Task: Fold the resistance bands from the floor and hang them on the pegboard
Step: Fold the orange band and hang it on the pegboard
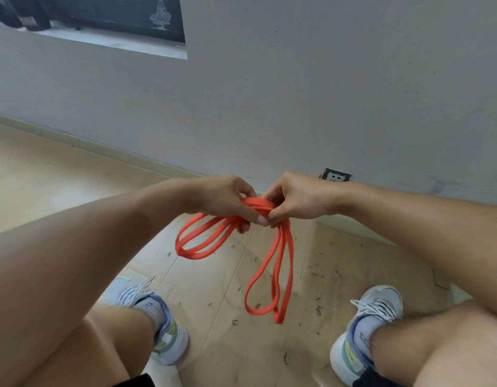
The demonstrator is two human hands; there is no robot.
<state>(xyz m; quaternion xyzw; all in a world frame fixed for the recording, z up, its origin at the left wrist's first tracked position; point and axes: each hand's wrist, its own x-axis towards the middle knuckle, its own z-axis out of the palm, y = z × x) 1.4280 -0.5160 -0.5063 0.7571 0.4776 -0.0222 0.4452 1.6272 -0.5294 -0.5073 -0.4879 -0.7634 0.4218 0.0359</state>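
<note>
Orange band bunched between left hand and right hand, loops below.

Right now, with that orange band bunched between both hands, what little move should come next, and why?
Probably gather the long hanging loop up into the bundle. The left hand and right hand both pinch the orange band at its middle, but one set of loops sticks out to the left and a longer set dangles between the shoes, so the fold looks uneven and too loose to hang.
</note>
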